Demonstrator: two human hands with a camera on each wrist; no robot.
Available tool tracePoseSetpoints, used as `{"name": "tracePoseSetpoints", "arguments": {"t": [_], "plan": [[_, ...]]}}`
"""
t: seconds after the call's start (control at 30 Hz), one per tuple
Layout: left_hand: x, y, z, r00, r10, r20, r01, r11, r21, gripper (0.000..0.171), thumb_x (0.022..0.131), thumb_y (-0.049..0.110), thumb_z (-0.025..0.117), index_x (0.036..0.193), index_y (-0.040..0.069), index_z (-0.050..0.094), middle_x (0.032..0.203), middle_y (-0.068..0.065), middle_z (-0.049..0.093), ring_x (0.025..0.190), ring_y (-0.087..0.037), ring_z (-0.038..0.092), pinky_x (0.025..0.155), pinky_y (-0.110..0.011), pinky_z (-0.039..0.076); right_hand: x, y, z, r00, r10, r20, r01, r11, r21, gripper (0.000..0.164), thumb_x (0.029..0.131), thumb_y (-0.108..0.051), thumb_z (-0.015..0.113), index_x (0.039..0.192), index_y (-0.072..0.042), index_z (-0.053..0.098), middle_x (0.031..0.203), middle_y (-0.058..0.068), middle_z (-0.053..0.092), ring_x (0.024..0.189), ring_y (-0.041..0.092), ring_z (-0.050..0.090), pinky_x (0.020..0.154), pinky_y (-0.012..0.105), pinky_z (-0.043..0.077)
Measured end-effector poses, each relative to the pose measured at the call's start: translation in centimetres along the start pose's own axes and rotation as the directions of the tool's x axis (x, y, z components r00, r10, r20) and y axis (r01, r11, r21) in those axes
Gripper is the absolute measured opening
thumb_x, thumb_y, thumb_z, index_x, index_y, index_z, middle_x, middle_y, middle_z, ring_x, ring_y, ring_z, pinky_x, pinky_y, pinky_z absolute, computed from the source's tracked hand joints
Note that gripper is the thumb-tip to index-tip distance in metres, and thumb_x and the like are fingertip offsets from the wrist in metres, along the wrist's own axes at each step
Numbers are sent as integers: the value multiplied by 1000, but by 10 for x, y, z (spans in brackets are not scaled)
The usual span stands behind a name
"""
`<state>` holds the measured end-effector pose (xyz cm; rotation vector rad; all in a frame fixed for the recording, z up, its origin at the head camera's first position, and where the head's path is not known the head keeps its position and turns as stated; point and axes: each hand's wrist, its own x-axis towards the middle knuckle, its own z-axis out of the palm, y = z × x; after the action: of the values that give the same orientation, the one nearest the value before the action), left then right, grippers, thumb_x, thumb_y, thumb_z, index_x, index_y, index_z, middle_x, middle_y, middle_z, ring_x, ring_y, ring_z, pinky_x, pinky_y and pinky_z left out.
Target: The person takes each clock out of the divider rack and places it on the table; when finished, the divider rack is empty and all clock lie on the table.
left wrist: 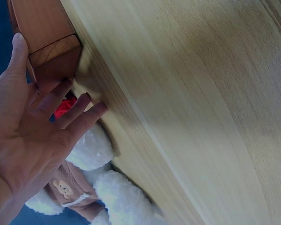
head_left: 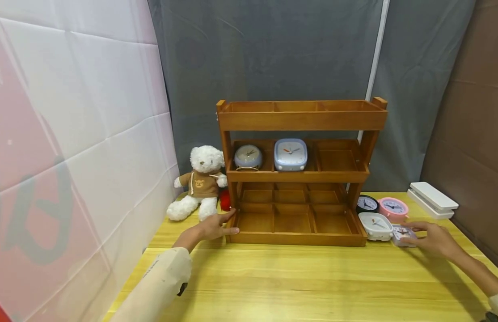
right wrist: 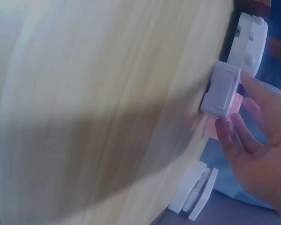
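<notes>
Seemingly, a pick-up: the right hand [head_left: 436, 239] brackets the small clock [head_left: 401, 233] toward the worktop [head_left: 297, 277]'s right edge, whether pinching I can't tell; lifting needs firm contact. The left hand [head_left: 213, 226], fingers extended, straddles the rack [head_left: 297, 239]'s front left corner.

Got reddish-brn on rack [head_left: 297, 239], lt blue w/ white dial [head_left: 290, 152] on squarish clock [head_left: 290, 156], pale lilac on sml clock [head_left: 401, 233], pink on rnd clock [head_left: 394, 207]. Shows yellow w/ streaky grain on table [head_left: 293, 281], dk grey on curtain [head_left: 293, 53], white on teddy [head_left: 206, 162] in brn bear-print top [head_left: 208, 188].
</notes>
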<state>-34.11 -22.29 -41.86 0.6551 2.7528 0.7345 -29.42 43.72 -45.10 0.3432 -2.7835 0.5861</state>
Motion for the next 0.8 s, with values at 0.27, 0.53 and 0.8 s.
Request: {"name": "tracePoseSetpoints", "arguments": {"t": [0.27,0.53,0.8], "plan": [[-1,1,1,1000,3,2,-3,1000,-10,84,102,42,66,163,0,26,157,-29,40,143,-44,43,117,-56,37,2,3,6,999,15,-47,-15,1000,7,51,77,-31,93,113,2,77,113,33,70,94,48,70,72,50,54],[-1,1,-1,1000,10,5,-10,1000,-20,85,103,43,66,164,0,25,158,-29,39,144,-44,42,117,-56,37,9,4,5,999,10,-36,-10,1000,21,55,79,-29,92,118,4,75,110,37,70,96,52,69,69,49,54],[0,-1,-1,1000,1,14,-1,1000,-22,84,103,42,65,164,1,24,160,-27,38,145,-43,42,117,-56,36,14,2,4,1000,30,0,-30,999,27,57,83,-29,89,121,9,72,110,39,69,97,53,68,72,55,56]]}}
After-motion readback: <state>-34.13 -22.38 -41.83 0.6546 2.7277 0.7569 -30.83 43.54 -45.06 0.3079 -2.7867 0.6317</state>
